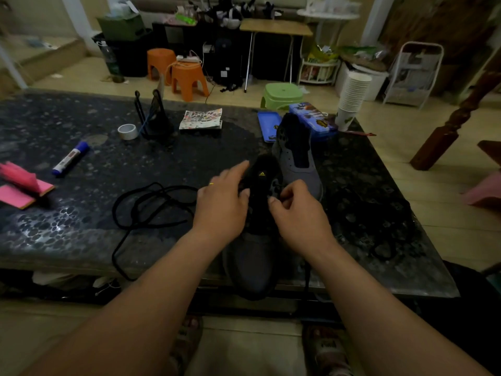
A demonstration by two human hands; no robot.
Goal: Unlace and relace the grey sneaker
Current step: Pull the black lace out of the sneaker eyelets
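Nearest, grey sneaker [252,253] sits under both hands; left hand [221,202] rests flat on its tongue, right hand [295,213] pinches the eyelet edge. To the left of left hand, loose lace [151,202]: unlacing prob done, relacing mostly left; second sneaker [295,156] beyond right hand

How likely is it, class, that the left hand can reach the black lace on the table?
Probably yes: the black lace lies left of the left hand, only bare table between, and that hand rests open on the grey sneaker.
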